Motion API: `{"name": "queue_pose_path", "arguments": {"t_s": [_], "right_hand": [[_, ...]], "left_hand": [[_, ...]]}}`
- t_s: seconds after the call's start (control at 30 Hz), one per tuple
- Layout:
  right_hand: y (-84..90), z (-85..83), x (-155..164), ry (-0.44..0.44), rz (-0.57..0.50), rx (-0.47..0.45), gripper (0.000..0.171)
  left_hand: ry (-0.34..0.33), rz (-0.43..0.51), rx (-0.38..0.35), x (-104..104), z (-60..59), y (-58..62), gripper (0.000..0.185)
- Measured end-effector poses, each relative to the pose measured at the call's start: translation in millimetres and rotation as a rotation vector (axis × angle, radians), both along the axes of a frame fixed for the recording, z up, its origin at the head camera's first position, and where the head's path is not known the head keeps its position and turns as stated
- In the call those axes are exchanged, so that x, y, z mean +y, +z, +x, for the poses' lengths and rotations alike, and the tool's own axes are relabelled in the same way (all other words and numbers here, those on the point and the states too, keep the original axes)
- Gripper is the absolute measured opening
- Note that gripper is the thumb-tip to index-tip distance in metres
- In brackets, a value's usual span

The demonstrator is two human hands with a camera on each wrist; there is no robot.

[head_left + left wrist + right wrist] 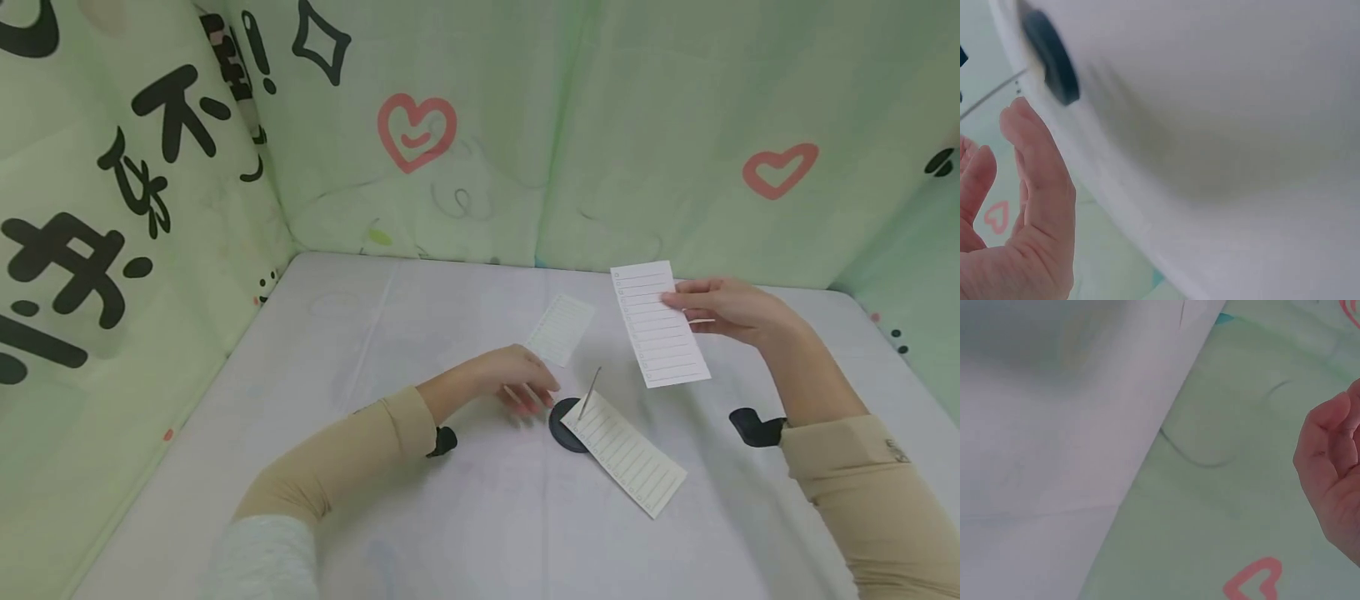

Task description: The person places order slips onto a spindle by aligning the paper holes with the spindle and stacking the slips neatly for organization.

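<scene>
My right hand pinches a white lined paper slip by its right edge, above the table. A bill spike stands on the table, with a round black base and a thin upright metal pin. Another lined slip lies over the base, and the pin rises through its upper left end. Just left of the spike hovers my left hand, fingers loosely bent and holding nothing. In the left wrist view the same hand is beside the black base, apart from it.
A third lined slip lies flat on the white-covered table, behind the spike. Pale green curtains with hearts and dark lettering enclose the table at the back and sides.
</scene>
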State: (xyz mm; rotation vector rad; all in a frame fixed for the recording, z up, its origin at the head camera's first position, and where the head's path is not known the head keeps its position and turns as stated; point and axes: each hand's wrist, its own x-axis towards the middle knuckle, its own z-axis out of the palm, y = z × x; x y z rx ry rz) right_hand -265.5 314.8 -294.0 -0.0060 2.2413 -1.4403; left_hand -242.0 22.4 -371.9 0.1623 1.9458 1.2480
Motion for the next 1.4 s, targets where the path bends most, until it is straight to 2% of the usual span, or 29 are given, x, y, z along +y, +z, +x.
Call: {"name": "queue_pose_path", "arguments": {"t_s": [0.17, 0.33, 0.43, 0.57, 0.63, 0.8, 1.0, 1.17, 1.4], "right_hand": [[13.1, 9.3, -7.4, 0.049, -0.014, 0.019, 0.008], [22.3, 19.2, -16.8, 0.103, -0.004, 0.050, 0.007], [26.0, 24.8, -22.8, 0.124, 0.000, 0.063, 0.007], [28.1, 30.6, -29.4, 0.140, 0.019, 0.070, 0.007], [28.3, 32.7, -32.1, 0.151, 0.038, 0.075, 0.013], [28.6, 37.1, -37.5, 0.177, 0.085, 0.077, 0.026], [28.2, 40.8, -41.8, 0.207, 0.094, 0.061, 0.027], [27.4, 44.9, -42.9, 0.215, 0.106, 0.066, 0.032], [22.1, 57.8, -35.7, 0.249, 0.159, 0.103, 0.038]], "left_hand": [[-0.018, 0.090, 0.021, -4.4, -7.4, 25.0, 0.029], [-0.039, 0.235, 0.118, -5.6, -10.4, 46.8, 0.024], [-0.011, 0.301, 0.158, -4.5, -9.7, 60.7, 0.024], [0.048, 0.352, 0.167, -3.0, -7.0, 76.3, 0.030], [0.064, 0.363, 0.167, -2.6, -5.1, 81.7, 0.031], [0.059, 0.353, 0.181, -1.4, -1.9, 86.5, 0.025], [0.046, 0.285, 0.218, 0.6, -0.7, 82.2, 0.016], [0.052, 0.243, 0.219, 2.6, 1.8, 79.1, 0.015], [0.129, 0.246, 0.178, 5.3, 7.7, 77.7, 0.014]]}}
